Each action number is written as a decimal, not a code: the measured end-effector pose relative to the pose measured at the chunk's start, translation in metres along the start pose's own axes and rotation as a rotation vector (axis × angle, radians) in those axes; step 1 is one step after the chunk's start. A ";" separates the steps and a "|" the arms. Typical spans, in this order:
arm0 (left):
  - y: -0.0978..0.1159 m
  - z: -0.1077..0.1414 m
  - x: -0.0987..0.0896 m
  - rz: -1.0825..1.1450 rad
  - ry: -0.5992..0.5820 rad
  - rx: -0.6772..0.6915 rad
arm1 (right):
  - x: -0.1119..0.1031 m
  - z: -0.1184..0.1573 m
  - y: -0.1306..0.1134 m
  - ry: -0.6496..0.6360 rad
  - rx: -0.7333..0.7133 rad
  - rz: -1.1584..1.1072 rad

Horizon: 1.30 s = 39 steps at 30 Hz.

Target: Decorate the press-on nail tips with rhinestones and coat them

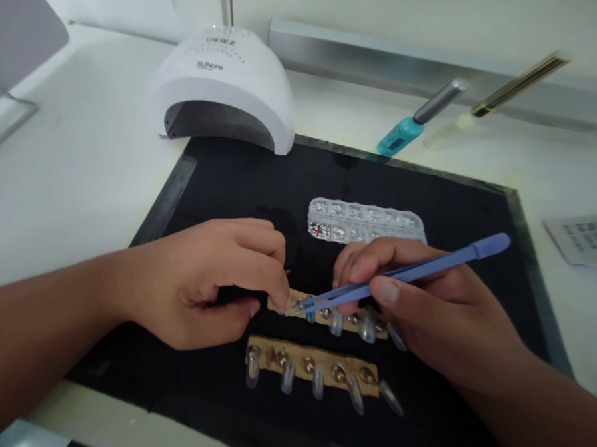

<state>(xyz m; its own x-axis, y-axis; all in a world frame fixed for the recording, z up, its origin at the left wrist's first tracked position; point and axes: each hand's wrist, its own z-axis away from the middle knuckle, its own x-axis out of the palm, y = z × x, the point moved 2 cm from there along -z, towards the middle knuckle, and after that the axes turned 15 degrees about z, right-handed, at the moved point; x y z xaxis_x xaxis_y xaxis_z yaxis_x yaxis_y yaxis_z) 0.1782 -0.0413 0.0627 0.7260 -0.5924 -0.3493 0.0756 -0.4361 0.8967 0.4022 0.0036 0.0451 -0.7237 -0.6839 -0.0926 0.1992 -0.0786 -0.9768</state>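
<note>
My right hand (439,311) grips blue tweezers (441,259) between thumb and fingers, their points aimed down and left. The tips are over the left end of the upper cardboard strip (342,312), beside a teal false nail (310,312). My left hand (190,271) reaches in from the left. Its index fingertip rests at that strip's left end, with the thumb apart from it. Clear, glittery false nails (368,329) stick out from the strip by gold round studs; my right hand partly covers its right end. What the tweezer tips hold, if anything, is too small to tell.
Nearer me lies a second cardboard strip (295,358) with several clear false nails (319,383). A rhinestone case (366,222) sits beyond my hands on the black mat (251,181). Behind are a white nail lamp (226,73), a teal bottle (400,137) and a gold-capped bottle (518,85).
</note>
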 end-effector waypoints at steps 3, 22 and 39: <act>0.000 0.000 0.000 0.003 -0.004 0.001 | 0.001 0.000 -0.001 -0.006 0.054 -0.043; 0.000 0.000 0.000 -0.005 -0.014 -0.011 | 0.003 -0.003 -0.003 0.000 0.073 -0.040; 0.001 -0.002 0.003 -0.100 -0.046 0.039 | -0.005 -0.002 0.004 -0.016 -0.064 -0.146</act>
<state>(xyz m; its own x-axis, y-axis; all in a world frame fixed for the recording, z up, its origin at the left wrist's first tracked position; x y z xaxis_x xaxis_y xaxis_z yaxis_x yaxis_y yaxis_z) 0.1819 -0.0419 0.0632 0.6839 -0.5745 -0.4496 0.1193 -0.5200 0.8458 0.4050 0.0079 0.0414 -0.7312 -0.6801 0.0536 0.0499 -0.1317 -0.9900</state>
